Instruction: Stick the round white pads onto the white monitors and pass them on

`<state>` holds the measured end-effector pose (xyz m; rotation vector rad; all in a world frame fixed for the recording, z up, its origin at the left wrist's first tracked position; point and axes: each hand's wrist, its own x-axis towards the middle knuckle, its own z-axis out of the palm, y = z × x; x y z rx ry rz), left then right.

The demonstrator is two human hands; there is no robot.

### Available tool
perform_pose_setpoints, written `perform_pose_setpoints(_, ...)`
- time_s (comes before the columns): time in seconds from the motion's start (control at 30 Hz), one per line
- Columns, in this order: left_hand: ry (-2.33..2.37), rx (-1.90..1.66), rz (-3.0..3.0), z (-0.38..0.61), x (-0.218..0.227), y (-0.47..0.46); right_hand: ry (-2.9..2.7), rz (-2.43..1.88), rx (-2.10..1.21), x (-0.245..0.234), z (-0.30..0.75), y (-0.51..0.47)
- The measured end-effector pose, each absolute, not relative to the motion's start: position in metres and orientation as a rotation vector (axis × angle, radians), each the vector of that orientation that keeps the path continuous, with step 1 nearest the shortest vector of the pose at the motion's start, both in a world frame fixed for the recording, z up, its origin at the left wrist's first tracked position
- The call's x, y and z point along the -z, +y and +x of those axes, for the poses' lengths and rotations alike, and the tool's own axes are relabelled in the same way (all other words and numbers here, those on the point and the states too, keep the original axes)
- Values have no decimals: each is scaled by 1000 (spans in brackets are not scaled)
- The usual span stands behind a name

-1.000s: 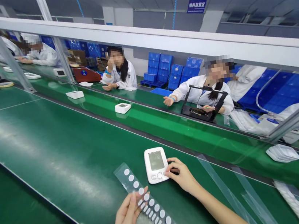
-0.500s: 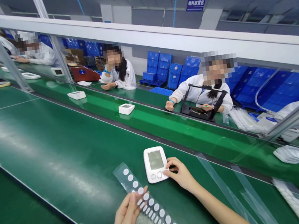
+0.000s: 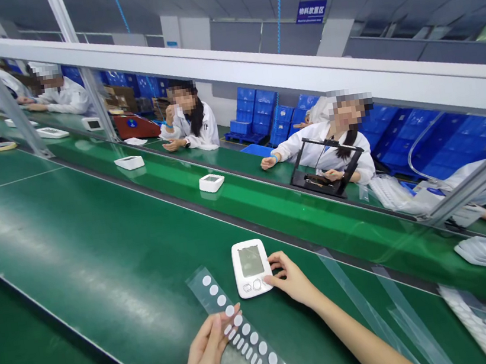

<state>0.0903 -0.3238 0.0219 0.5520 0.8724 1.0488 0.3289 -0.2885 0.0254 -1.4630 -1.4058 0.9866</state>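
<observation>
A white device with a grey screen and round buttons [image 3: 250, 267] lies flat on the green table in front of me. My right hand [image 3: 292, 279] rests against its right lower edge, fingers curled on the casing. A clear strip carrying several round white stickers [image 3: 239, 328] runs diagonally beside it. My left hand [image 3: 209, 352] lies on that strip with fingers stretched out, fingertips on the stickers.
Two white devices [image 3: 211, 182] [image 3: 129, 162] ride the green conveyor belt [image 3: 273, 205] behind. Empty clear strips [image 3: 367, 309] lie to my right. People in white coats sit across the belt, one beside a black frame fixture [image 3: 326, 166]. A metal post [image 3: 472, 187] slants at right.
The devices on the belt have drifted to the right. My hands and the device in front of me have stayed nearly still; the view shifted slightly.
</observation>
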Motion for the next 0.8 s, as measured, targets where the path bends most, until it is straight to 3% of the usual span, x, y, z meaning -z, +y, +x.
perform_pose_setpoints(0.37,836,-1115,632,108,-23,-322,-1399,-1493,-902,-16,302,-299)
perform_pose_setpoints(0.5,827,-1133,574,110,-13,-320,-1192,-1259,-1199,-26,281,-296)
perform_pose_setpoints(0.6,813,-1112,522,104,-6,-318,-955,-1320,-1374,-42,285,-273)
perform_pose_setpoints(0.8,806,-1099,503,99,3,-317,-808,-1510,-990,-65,348,-188)
